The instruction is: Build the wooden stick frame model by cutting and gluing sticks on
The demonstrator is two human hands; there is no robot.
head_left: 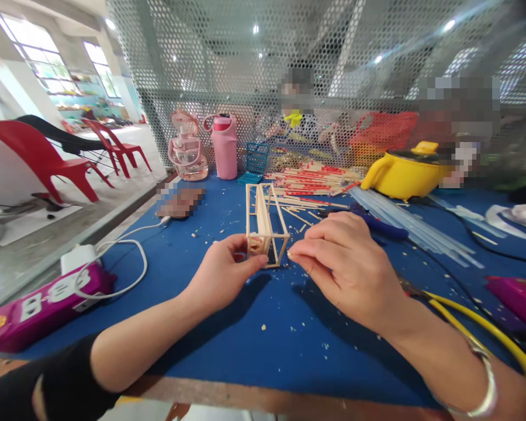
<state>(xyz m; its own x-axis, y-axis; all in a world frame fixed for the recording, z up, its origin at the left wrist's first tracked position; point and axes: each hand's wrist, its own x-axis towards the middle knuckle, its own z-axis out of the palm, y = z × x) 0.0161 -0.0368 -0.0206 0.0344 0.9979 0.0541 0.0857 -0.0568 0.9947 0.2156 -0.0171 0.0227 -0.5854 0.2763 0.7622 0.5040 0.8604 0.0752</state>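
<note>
A small open frame of pale wooden sticks (284,225) stands on the blue table in the middle of the head view. At its near left corner, my left hand (223,266) grips it between thumb and fingers. My right hand (342,266) is closed in a pinch just to the right of the frame, apart from it. Something tiny and pale shows at the right fingertips, too small to name. Behind the frame lies a loose pile of thin sticks with red parts (315,178).
Behind are a pink bottle (225,149), a clear bottle (190,158) and a yellow pot (405,175). Clear plastic sticks (414,225), a blue-handled tool (379,225) and yellow-handled pliers (486,327) lie right. Left are a phone (182,203) and purple power strip (48,307). People sit behind the mesh.
</note>
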